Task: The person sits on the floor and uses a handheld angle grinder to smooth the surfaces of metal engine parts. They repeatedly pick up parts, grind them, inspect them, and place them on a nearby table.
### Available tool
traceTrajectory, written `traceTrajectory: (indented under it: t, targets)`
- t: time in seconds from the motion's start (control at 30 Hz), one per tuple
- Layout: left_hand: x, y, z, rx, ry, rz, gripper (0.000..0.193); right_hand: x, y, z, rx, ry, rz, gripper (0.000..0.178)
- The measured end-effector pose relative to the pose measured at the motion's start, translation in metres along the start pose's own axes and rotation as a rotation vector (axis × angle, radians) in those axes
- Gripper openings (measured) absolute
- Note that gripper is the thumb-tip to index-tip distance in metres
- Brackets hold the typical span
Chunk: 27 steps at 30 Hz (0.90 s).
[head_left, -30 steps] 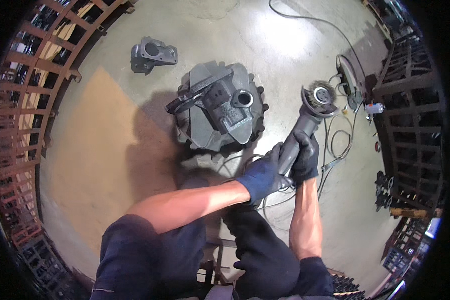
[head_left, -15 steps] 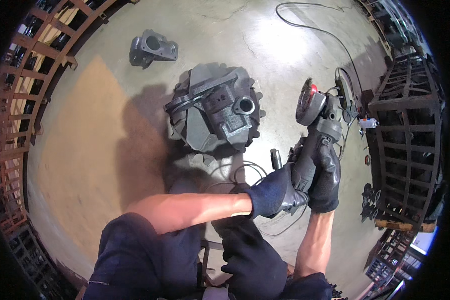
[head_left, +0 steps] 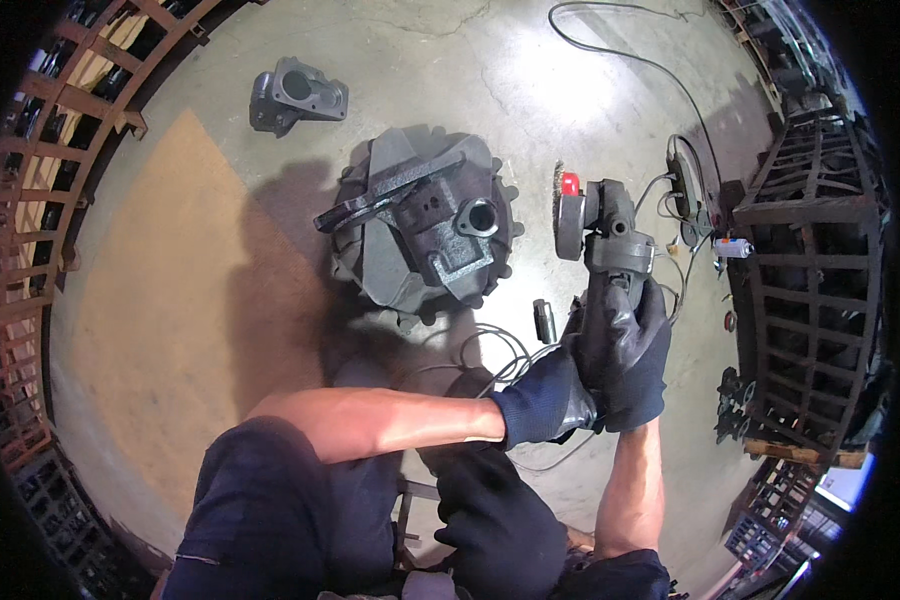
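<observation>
The gloved left hand [head_left: 550,402] and right hand [head_left: 635,355] cover the rear of the angle grinder [head_left: 620,252], whose brush wheel [head_left: 558,198] stands edge-on, its face hidden. The picture's dark rim cuts off the brown rack [head_left: 80,99]; the dark parts [head_left: 735,400] near the black rack [head_left: 808,215] are too small to tell.

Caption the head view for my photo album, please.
Gloved left hand and right hand hold a grinder near a dark metal part.

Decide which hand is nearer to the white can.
Right. The right hand, around the angle grinder, is left of and below the white can in the picture; the left hand is farther left and lower.
</observation>
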<state>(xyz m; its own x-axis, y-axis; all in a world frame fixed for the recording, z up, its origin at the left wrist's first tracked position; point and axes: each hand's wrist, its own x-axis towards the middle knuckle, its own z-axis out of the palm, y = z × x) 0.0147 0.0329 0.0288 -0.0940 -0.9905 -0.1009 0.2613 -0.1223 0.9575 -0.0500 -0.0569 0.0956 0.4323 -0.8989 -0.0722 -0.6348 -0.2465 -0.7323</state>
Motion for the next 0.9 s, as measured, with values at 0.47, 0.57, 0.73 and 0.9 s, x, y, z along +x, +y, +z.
traceTrajectory:
  t: [0.47, 0.57, 0.73, 0.9]
  targets:
    - [0.005, -0.027, 0.018, -0.963, 0.011, -0.032, 0.060, 0.008, -0.026, -0.006, 0.058, -0.144, 0.205, 0.046]
    - [0.002, -0.031, 0.010, -0.379, 0.000, 0.091, 0.044, 0.012, -0.015, -0.015, 0.340, -0.332, 0.287, 0.051]
    - [-0.001, -0.006, 0.000, -0.456, -0.176, 0.017, 0.025, 0.019, -0.027, -0.025, 0.261, -0.445, 0.293, 0.050]
    - [0.007, -0.016, 0.014, -0.452, 0.034, 0.046, 0.017, 0.020, -0.033, -0.011, -0.025, -0.425, 0.138, 0.050]
